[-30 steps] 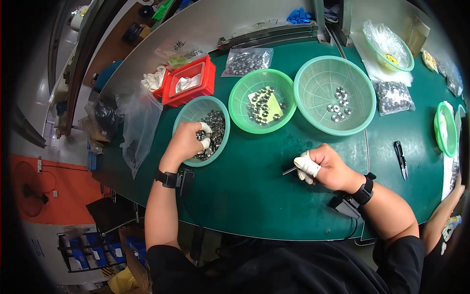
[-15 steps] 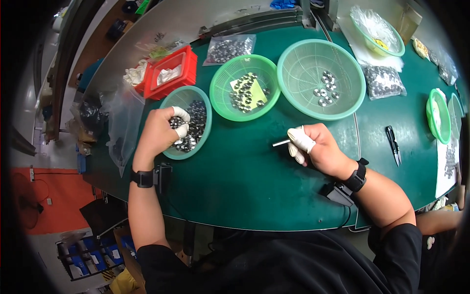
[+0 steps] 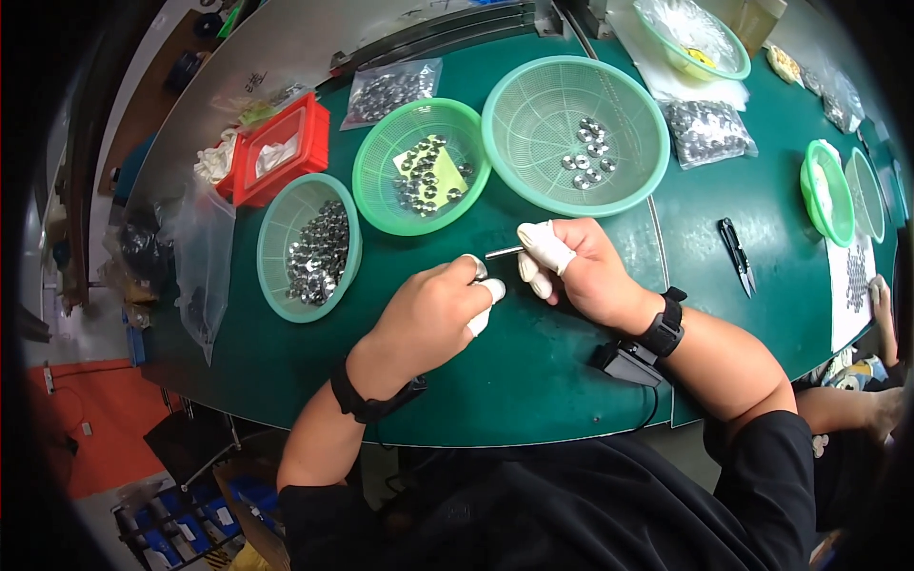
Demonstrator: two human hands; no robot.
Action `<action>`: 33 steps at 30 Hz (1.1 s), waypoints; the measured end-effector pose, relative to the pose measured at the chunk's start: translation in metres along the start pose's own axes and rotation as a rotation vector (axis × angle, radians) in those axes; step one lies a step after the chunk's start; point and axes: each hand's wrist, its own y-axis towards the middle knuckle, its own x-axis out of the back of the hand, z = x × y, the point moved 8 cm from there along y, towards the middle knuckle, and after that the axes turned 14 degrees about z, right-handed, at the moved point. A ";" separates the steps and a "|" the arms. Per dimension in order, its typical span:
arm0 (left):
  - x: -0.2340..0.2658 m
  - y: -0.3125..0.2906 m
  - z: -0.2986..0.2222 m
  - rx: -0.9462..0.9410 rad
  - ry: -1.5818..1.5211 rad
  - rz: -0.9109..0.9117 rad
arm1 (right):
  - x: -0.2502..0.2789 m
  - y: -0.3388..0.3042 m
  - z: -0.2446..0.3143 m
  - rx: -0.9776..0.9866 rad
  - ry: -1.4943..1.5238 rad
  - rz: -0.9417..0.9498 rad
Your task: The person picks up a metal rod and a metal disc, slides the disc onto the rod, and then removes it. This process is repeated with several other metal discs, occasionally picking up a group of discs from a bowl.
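Observation:
My right hand (image 3: pixel 581 266), with white finger cots on its fingertips, pinches a thin metal rod (image 3: pixel 503 253) that points left. Close to the rod's free tip is my left hand (image 3: pixel 433 309), also in white finger cots, its thumb and fingers closed together. Whatever they hold is mostly hidden. Small shiny round metal parts (image 3: pixel 319 252) fill much of the pale green oval basket (image 3: pixel 272 228) at the left. Beyond my hands, a brighter green basket (image 3: pixel 381 209) holds similar parts and a yellow paper. The large pale green basket (image 3: pixel 533 105) beside it has several more.
Red plastic boxes (image 3: pixel 309 143) with white cots stand at the far left. Bags of metal parts (image 3: pixel 390 90) lie at the back. To the right are black-handled snips (image 3: pixel 731 243), a small green basket (image 3: pixel 814 200) and another person's hand (image 3: pixel 881 295).
My left hand has left the oval basket of metal parts and come right to the rod's tip. My right hand still grips the rod. The whole view has shifted somewhat.

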 end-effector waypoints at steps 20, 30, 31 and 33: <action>0.011 -0.019 -0.009 0.010 0.003 -0.048 | -0.003 0.002 -0.001 -0.048 -0.011 0.027; 0.020 -0.019 0.013 0.083 -0.153 -0.124 | 0.000 0.001 0.001 -0.047 -0.015 0.004; 0.019 -0.017 0.016 0.113 -0.185 -0.097 | 0.001 0.001 0.001 -0.051 -0.016 -0.011; 0.017 -0.013 0.021 0.145 -0.219 -0.072 | 0.002 0.001 0.001 -0.035 -0.011 -0.004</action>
